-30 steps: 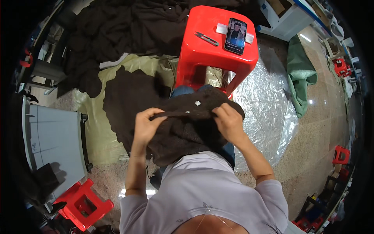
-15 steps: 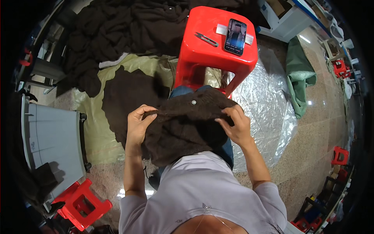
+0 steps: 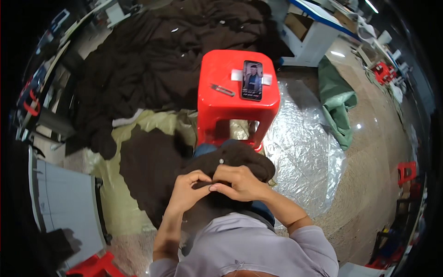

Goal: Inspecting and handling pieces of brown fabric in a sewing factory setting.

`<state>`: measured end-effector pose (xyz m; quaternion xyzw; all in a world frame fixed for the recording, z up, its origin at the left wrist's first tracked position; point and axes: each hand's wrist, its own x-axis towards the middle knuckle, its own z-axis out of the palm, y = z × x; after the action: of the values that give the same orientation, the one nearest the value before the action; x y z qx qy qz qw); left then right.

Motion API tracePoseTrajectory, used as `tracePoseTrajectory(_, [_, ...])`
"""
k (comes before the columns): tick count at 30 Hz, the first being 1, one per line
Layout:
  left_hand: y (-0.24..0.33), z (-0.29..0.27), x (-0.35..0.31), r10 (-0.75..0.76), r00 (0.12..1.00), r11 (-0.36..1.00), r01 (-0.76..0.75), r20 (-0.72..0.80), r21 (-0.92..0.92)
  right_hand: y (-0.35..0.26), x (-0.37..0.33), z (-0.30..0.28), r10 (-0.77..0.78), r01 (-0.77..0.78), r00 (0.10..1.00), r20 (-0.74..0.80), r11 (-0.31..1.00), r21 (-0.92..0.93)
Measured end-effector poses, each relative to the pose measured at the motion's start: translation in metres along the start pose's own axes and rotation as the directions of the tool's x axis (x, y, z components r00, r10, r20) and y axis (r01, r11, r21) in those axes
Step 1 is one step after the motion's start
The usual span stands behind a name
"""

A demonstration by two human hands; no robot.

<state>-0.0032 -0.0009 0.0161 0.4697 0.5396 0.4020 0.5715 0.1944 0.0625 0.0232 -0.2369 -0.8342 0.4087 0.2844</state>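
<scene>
Both hands now meet at the brown cloth [image 3: 247, 159], no longer well apart along its raised edge; the red stool [image 3: 213, 67] also sits lower in the head view, which takes in more toward 12 o'clock. Cloth lies over the lap, just beyond the shirt's hem, with the hands above it. Left hand [image 3: 188, 190] comes in from 7 o'clock and right hand [image 3: 239, 183] from 4 o'clock; their fingertips are together, the right thumb's tip at the left thumb. Fingers hide the spot where they meet, so I cannot tell whether either grip is clamped on cloth. Just beyond them, toward 1 o'clock, a small shiny button [image 3: 221, 161] shows on the cloth.

For close fingertip work like this, I would keep the forearms low, pinch only a narrow bit of edge, and let the lap carry the weight so the fabric doesn't drag. Tipping the right fingers back a little should help in checking the spot. Snips [image 3: 222, 89] lie on the stool toward 12 o'clock, beside a phone [image 3: 252, 81].
</scene>
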Motion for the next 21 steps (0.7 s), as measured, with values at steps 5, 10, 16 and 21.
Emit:
tracePoseTrajectory(5, [-0.009,0.0,-0.001,0.072,0.995,0.991,-0.063,0.068,-0.116,-0.002,-0.001,0.007,-0.032,0.024,0.989,-0.141,0.998,-0.06])
tracePoseTrajectory(10, [-0.012,0.016,0.004,-0.065,0.993,0.913,0.02,-0.095,-0.408,0.001,0.0,0.018,-0.065,0.042,0.96,-0.272,0.995,-0.092])
tracePoseTrajectory(16, [-0.021,0.017,0.008,0.048,0.986,0.968,-0.085,-0.158,-0.237,0.005,0.001,0.013,-0.08,0.046,0.955,-0.284,0.991,-0.124])
tracePoseTrajectory(21, [-0.021,0.011,0.01,0.094,0.991,0.861,-0.127,-0.091,-0.492,0.006,0.001,0.015,-0.091,0.058,0.953,-0.29,0.991,-0.118])
